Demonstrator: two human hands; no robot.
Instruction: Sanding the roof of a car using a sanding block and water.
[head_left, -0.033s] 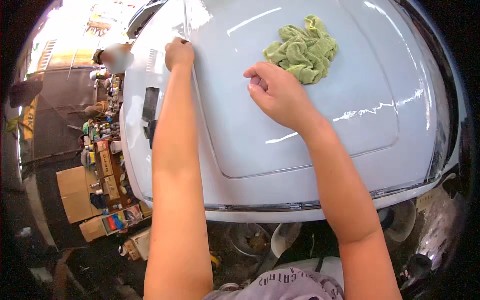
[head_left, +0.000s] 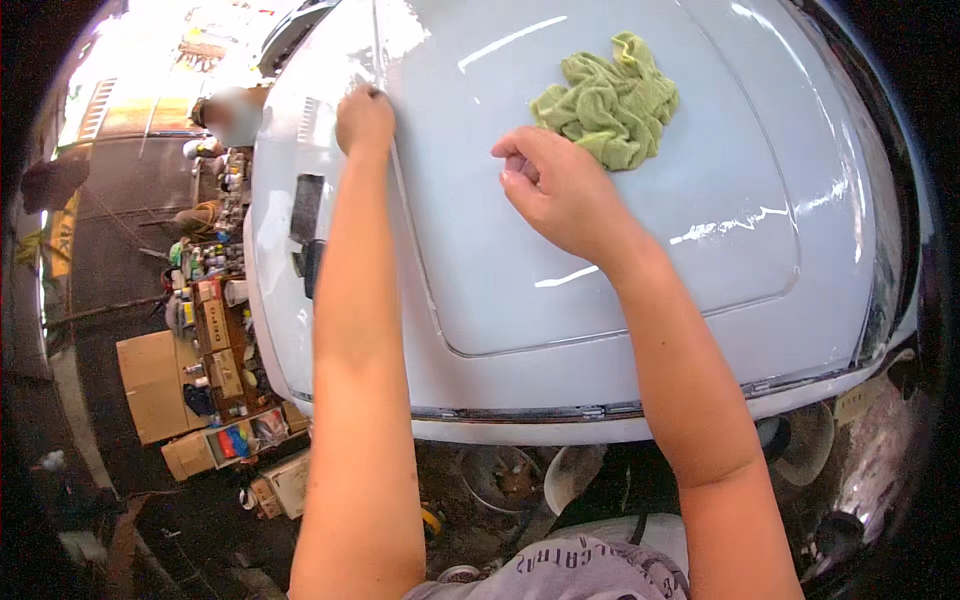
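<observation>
A glossy pale blue-white car body panel [head_left: 480, 260] with a shallow groove around its middle lies under both my hands. At the groove's far left side, my left hand [head_left: 365, 122] is closed at the panel surface. A small dark spot shows at its fingertips; what it holds is too small to make out. My right hand [head_left: 565, 190] is over the middle of the panel, fingers loosely curled, with nothing visible in them. Just beyond it lies a crumpled green cloth [head_left: 612, 105], its near edge beside my knuckles.
Dark strips [head_left: 306, 208] lie on the panel's left side, beside my left forearm. On the left, cardboard boxes [head_left: 155, 385] and a bench crowded with bottles [head_left: 215, 260] stand close by. Another person [head_left: 232, 115] is at the far left. A round basin [head_left: 500, 478] lies below the near edge.
My left hand has come slightly toward me along the groove. The whole view has shifted a little; the right hand and the cloth stay in place on the panel.
</observation>
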